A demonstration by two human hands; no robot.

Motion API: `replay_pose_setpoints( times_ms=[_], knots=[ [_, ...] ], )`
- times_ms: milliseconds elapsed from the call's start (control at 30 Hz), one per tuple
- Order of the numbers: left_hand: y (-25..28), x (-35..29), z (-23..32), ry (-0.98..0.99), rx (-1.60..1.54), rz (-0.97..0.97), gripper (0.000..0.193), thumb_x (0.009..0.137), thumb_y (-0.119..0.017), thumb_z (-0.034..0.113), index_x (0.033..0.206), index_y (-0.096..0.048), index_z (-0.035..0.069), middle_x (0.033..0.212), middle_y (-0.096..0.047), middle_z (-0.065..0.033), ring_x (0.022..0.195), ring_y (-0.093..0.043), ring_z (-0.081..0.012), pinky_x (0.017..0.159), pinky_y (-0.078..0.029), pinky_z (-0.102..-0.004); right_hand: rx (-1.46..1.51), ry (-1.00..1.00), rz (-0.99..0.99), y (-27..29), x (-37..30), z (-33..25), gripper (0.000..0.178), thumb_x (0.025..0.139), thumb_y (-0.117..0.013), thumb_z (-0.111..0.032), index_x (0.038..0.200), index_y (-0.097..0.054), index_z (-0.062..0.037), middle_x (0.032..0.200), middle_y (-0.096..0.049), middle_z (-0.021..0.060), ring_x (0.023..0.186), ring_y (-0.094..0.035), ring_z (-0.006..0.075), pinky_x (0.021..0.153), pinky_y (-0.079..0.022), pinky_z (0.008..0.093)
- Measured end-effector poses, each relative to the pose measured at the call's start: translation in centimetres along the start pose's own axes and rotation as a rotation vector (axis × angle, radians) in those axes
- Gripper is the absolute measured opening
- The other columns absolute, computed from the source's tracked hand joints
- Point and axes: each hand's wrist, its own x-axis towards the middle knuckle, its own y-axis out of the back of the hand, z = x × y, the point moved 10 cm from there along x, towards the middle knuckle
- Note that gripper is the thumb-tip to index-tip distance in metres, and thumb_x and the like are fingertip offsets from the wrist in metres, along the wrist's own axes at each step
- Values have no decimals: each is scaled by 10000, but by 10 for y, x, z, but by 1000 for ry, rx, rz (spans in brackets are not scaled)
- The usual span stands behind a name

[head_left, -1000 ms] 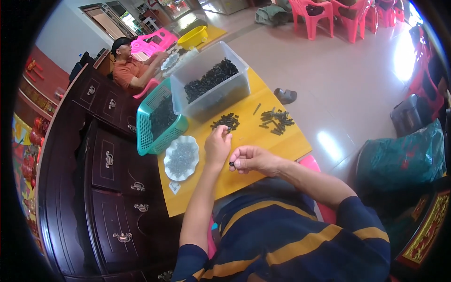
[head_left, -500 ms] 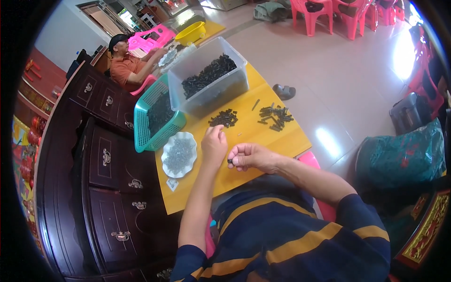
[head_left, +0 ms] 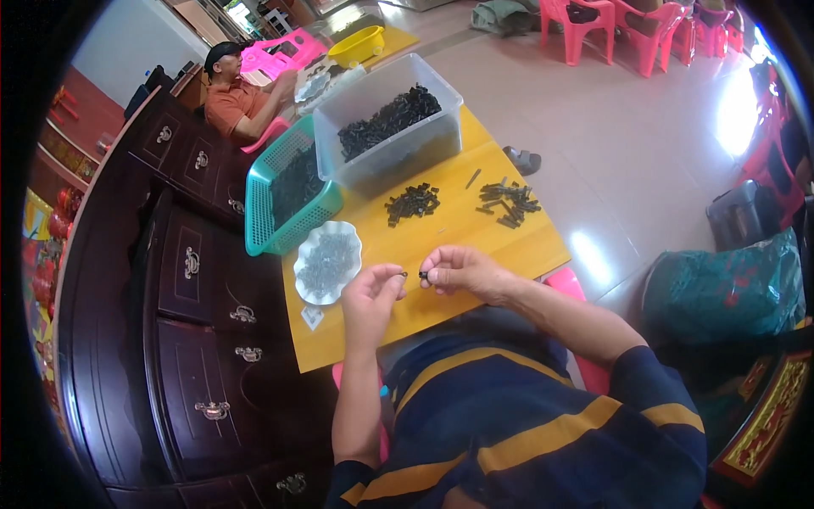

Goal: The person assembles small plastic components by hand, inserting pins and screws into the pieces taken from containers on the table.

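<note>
Above the near part of the yellow table, my two hands face each other with their fingertips close together. My left hand pinches a tiny dark piece. Between the thumb and fingers of my right hand is a small black piece. The two pieces look slightly apart and are too small to name. Beyond my hands lies a pile of short black pieces. A pile of longer dark sticks lies to its right. Left of my left hand stands a white scalloped dish with small clear bits in it.
A translucent tub of black pieces stands at the back, beside a green basket of dark pieces. Dark drawers line the left. A person in orange sits at the far left near a yellow basin. Pink chairs stand far right.
My left hand has come back from the short-piece pile toward my right hand, now pinching a tiny dark piece. My right hand stays nearly in place, still gripping its black piece.
</note>
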Motion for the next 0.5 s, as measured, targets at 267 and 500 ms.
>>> replay_pose_setpoints(
  times_ms=[267,500],
  knots=[
    [-18,-13,32,-245,238,-59,118,915,-714,-6,1031,-717,-28,891,-724,-49,741,-663,-101,687,-535,-245,-50,22,24,2,1,-1,127,1014,-663,-159,1113,-644,-83,970,-705,0,827,-610,72,756,-485,223],
    [-25,-14,45,-339,364,-45,82,898,-720,-27,979,-731,-26,819,-716,-34,688,-645,-68,628,-516,-223,-110,65,28,1,1,-5,115,1003,-679,-139,1092,-663,-68,968,-704,5,832,-624,73,749,-494,220]
  ],
)
